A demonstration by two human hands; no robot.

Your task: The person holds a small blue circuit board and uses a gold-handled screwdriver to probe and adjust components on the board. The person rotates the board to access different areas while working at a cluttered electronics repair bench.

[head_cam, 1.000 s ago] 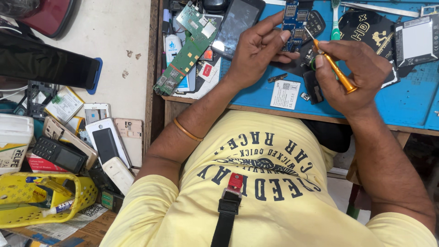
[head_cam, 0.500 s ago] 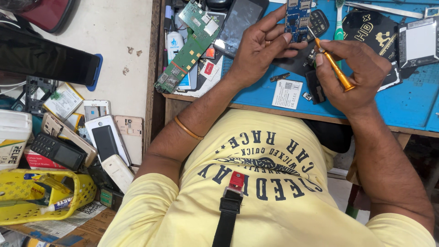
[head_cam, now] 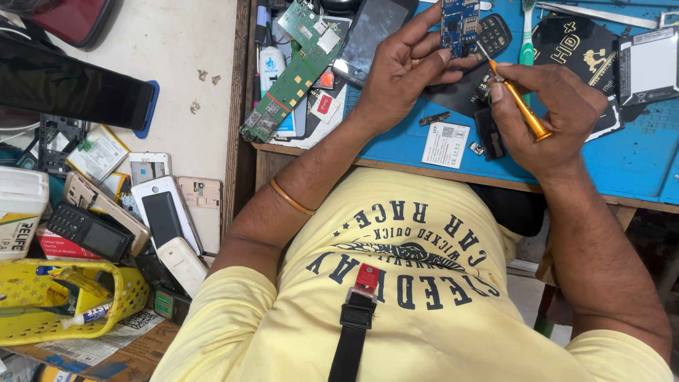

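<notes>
- Pinching an orange-handled screwdriver [head_cam: 520, 106] between thumb and fingertips, the right hand [head_cam: 548, 113] is closed on the tool, whose thin metal tip points up and to the left and reaches the lower right edge of a small blue circuit board [head_cam: 458, 25].
- Gripping that blue circuit board, the left hand [head_cam: 399, 67] has its fingers curled around the board's left side and lower edge, thumb stretched upward, holding it just above the blue work mat [head_cam: 636, 163].
- Just beside the board, to its right, lies a dark phone keypad [head_cam: 495, 32]; a green-handled toothbrush [head_cam: 527, 32] lies just beyond it.
- Under and between the two hands sit a small dark strip-shaped part [head_cam: 433, 118], a white square label [head_cam: 445, 143] and a black rectangular part [head_cam: 489, 134], all on the mat.
- Left of the left hand, a long green circuit board [head_cam: 290, 71] lies slanted at the mat's edge, with a dark-screened phone [head_cam: 371, 32] near it.
- A gold bangle [head_cam: 290, 199] circles the left forearm.
- Well apart, on the far left, a pile of old phones [head_cam: 159, 216] and a yellow plastic basket [head_cam: 117, 297] rest on a lower surface.
</notes>
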